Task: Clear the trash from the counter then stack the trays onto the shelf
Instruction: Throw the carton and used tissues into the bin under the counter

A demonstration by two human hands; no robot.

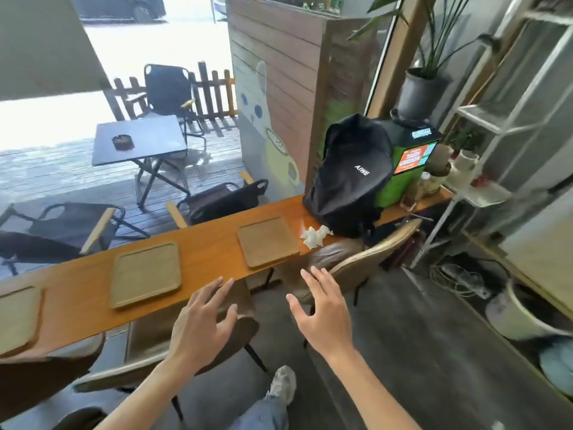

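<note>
**Both hands empty, short of the counter**

Nearest the camera, the left hand (203, 321) and right hand (322, 315) reach forward with fingers spread and relaxed, grasping nothing; both hover in front of the counter's near edge, over the chairs tucked beneath it. A jeans leg and a pale shoe (283, 384) show below, partly cut off by the frame.

On the wooden counter (210, 252) lie three flat trays: the left tray (17, 318) is cropped by the frame edge, the middle tray (145, 274) sits whole, and the right tray (266, 242) overhangs the near edge slightly. Just beside it, a crumpled white tissue (314, 235) lies against a black backpack (350, 178), which hides part of a green box (403, 169) behind. At right, a white wire shelf (483, 119) is blurred, its contents hard to make out.
</note>
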